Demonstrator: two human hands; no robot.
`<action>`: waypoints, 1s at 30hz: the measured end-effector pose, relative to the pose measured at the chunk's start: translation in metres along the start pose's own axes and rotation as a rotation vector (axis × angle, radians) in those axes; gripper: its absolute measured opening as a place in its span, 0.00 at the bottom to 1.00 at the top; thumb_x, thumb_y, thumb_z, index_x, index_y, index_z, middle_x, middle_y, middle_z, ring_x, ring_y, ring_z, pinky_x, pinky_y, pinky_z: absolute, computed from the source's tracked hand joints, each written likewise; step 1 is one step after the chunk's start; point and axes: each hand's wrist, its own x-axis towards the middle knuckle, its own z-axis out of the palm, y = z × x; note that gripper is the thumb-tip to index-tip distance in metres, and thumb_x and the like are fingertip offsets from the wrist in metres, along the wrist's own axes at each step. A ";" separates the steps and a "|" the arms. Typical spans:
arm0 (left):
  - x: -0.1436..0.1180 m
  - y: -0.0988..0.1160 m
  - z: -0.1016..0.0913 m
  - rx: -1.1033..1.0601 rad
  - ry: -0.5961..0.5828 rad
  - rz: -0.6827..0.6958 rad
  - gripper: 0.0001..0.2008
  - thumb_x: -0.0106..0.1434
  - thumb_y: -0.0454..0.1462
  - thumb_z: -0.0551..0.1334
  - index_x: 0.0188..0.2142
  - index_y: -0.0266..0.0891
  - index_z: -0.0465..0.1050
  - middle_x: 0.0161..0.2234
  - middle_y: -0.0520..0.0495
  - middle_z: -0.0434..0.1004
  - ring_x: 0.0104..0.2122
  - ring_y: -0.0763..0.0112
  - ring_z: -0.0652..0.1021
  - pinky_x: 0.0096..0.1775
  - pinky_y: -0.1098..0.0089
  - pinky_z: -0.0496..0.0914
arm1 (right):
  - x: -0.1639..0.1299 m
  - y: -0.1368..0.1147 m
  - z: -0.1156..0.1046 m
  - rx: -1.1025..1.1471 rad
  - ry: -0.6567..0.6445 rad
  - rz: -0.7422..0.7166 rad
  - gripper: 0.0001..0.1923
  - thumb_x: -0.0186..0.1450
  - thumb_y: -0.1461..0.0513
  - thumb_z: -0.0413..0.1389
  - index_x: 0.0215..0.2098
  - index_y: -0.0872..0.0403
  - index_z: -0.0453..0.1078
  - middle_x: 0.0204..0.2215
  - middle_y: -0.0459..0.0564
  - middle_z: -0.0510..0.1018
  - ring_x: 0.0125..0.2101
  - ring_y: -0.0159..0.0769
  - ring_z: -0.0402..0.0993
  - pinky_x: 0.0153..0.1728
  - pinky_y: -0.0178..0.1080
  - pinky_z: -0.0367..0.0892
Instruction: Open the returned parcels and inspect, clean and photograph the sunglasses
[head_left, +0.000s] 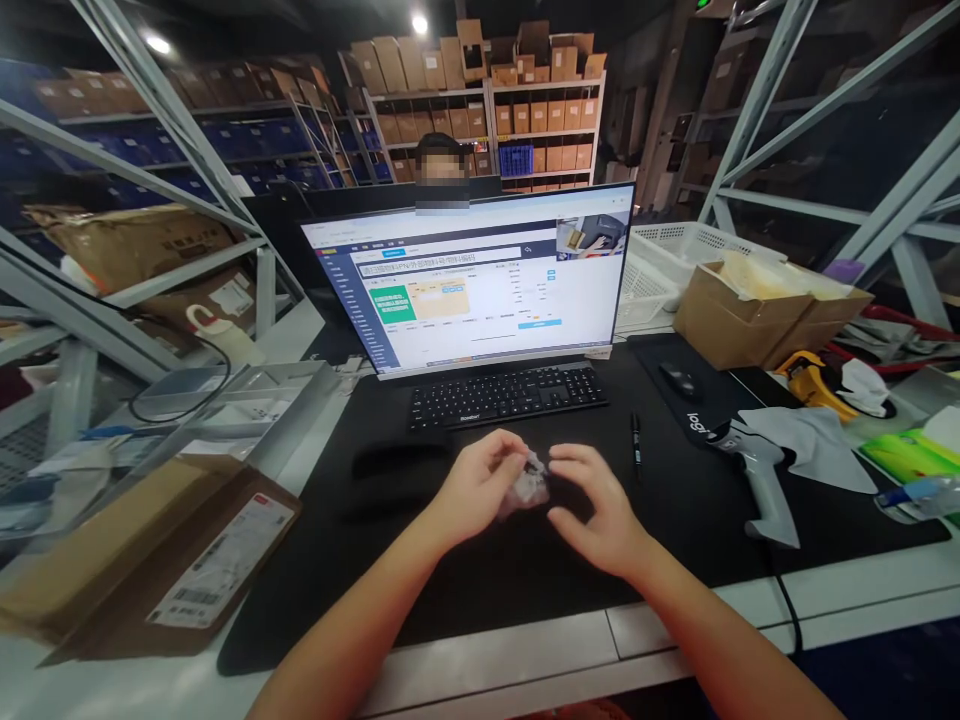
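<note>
Between my two hands is a small clear plastic bag with something greyish in it that I cannot make out. The thumb and fingers of my left hand pinch its upper left edge. My right hand is just to the right of the bag, thumb and fingers spread apart, holding nothing. Both hands are above the black desk mat, in front of the black keyboard. To the right of my right hand lies a black marker pen.
A monitor stands behind the keyboard. At right are a mouse, a barcode scanner and cardboard boxes. A labelled carton and grey trays sit at left. Beyond the monitor, a person's head shows before stocked shelves.
</note>
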 end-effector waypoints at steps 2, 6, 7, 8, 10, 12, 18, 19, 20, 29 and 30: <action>-0.002 0.002 0.002 0.056 -0.088 0.045 0.11 0.70 0.43 0.58 0.40 0.39 0.75 0.35 0.49 0.77 0.32 0.71 0.76 0.35 0.71 0.70 | 0.000 -0.004 0.002 -0.106 -0.126 -0.086 0.24 0.64 0.66 0.60 0.58 0.48 0.68 0.58 0.57 0.71 0.57 0.46 0.71 0.56 0.48 0.70; -0.002 0.013 -0.002 0.253 -0.225 0.162 0.12 0.72 0.41 0.56 0.40 0.40 0.77 0.35 0.48 0.77 0.35 0.69 0.78 0.40 0.69 0.70 | 0.002 0.000 0.003 -0.207 -0.132 -0.098 0.19 0.64 0.69 0.55 0.52 0.49 0.70 0.51 0.55 0.76 0.51 0.43 0.75 0.51 0.47 0.74; -0.003 0.015 -0.003 0.329 -0.243 0.202 0.12 0.72 0.41 0.56 0.40 0.41 0.77 0.35 0.49 0.77 0.35 0.69 0.78 0.40 0.69 0.70 | 0.001 0.002 0.002 -0.221 -0.137 -0.108 0.16 0.64 0.69 0.55 0.48 0.49 0.70 0.50 0.55 0.76 0.50 0.43 0.76 0.50 0.47 0.75; -0.004 0.017 -0.004 0.413 -0.257 0.252 0.11 0.71 0.42 0.58 0.41 0.42 0.77 0.34 0.49 0.76 0.35 0.69 0.78 0.40 0.68 0.69 | 0.000 0.003 0.002 -0.235 -0.147 -0.121 0.13 0.65 0.68 0.55 0.45 0.49 0.70 0.49 0.54 0.77 0.49 0.43 0.76 0.49 0.47 0.76; -0.008 0.018 -0.001 0.590 -0.264 0.374 0.13 0.68 0.48 0.61 0.41 0.42 0.77 0.33 0.49 0.75 0.33 0.67 0.77 0.37 0.67 0.67 | -0.005 0.005 0.001 -0.259 -0.148 -0.157 0.06 0.65 0.66 0.56 0.39 0.48 0.69 0.48 0.54 0.77 0.49 0.45 0.76 0.48 0.47 0.76; -0.010 0.013 0.002 0.721 -0.238 0.490 0.19 0.65 0.54 0.62 0.39 0.41 0.76 0.32 0.49 0.74 0.32 0.67 0.76 0.33 0.66 0.65 | -0.010 0.011 -0.001 -0.278 -0.120 -0.189 0.02 0.65 0.63 0.58 0.35 0.48 0.68 0.49 0.54 0.76 0.47 0.46 0.77 0.47 0.47 0.76; -0.001 0.001 -0.008 0.823 -0.182 0.697 0.22 0.69 0.53 0.58 0.30 0.40 0.77 0.40 0.45 0.74 0.38 0.66 0.75 0.37 0.64 0.66 | -0.006 0.035 -0.015 -0.296 -0.098 -0.247 0.13 0.63 0.55 0.61 0.24 0.48 0.68 0.46 0.52 0.76 0.42 0.47 0.78 0.42 0.47 0.74; 0.001 0.002 -0.012 0.814 -0.196 0.713 0.22 0.69 0.53 0.58 0.29 0.40 0.77 0.39 0.44 0.74 0.38 0.65 0.75 0.38 0.63 0.66 | -0.004 0.036 -0.017 -0.304 -0.112 -0.261 0.13 0.64 0.54 0.61 0.24 0.48 0.68 0.45 0.52 0.76 0.43 0.47 0.78 0.42 0.46 0.74; 0.003 0.003 -0.015 0.799 -0.213 0.722 0.23 0.68 0.53 0.59 0.27 0.40 0.77 0.39 0.44 0.74 0.38 0.65 0.75 0.38 0.63 0.66 | -0.002 0.036 -0.019 -0.307 -0.123 -0.265 0.13 0.64 0.55 0.61 0.24 0.49 0.68 0.45 0.52 0.77 0.44 0.48 0.77 0.43 0.46 0.73; 0.003 0.008 -0.040 0.556 -0.320 0.580 0.14 0.61 0.48 0.69 0.26 0.40 0.80 0.41 0.44 0.76 0.42 0.65 0.76 0.46 0.66 0.68 | 0.009 0.013 -0.019 -0.178 -0.236 -0.130 0.10 0.65 0.61 0.61 0.26 0.51 0.71 0.50 0.53 0.78 0.55 0.49 0.72 0.53 0.53 0.70; 0.003 0.009 -0.044 0.620 -0.319 0.545 0.16 0.63 0.48 0.68 0.26 0.40 0.79 0.36 0.46 0.76 0.38 0.66 0.76 0.43 0.66 0.67 | 0.011 0.012 -0.022 -0.180 -0.230 -0.136 0.11 0.66 0.62 0.60 0.24 0.51 0.70 0.49 0.53 0.78 0.56 0.50 0.71 0.54 0.54 0.69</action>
